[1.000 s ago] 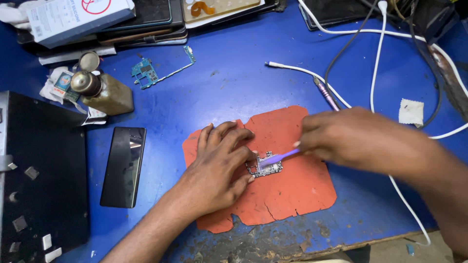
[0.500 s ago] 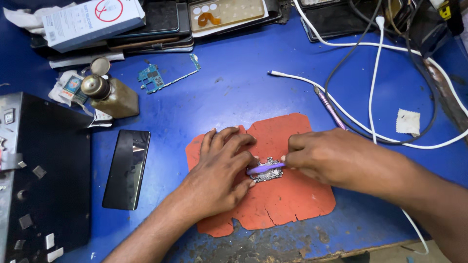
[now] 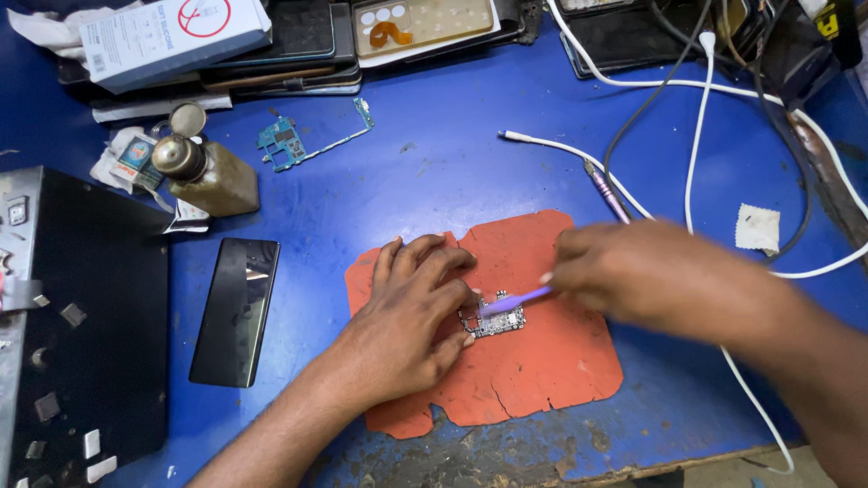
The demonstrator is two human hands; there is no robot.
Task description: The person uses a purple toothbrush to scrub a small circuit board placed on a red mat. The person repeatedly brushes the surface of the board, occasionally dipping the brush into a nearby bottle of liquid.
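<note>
A small circuit board (image 3: 495, 322) lies on a worn orange mat (image 3: 533, 370) on the blue table. My left hand (image 3: 409, 312) rests flat on the mat, its fingertips pinning the board's left edge. My right hand (image 3: 637, 276), blurred by motion, grips a thin purple tool (image 3: 514, 299) whose tip touches the top of the board.
A black phone (image 3: 237, 310) lies left of the mat. A brass-coloured bottle (image 3: 203, 173) and a teal circuit board (image 3: 298, 140) sit further back. A black box (image 3: 77, 316) fills the left edge. White cables (image 3: 696, 136) and a pen-like tool (image 3: 608, 192) run across the right side.
My right hand has pulled slightly to the right, sliding the purple tool across the board. My left hand stays on the board.
</note>
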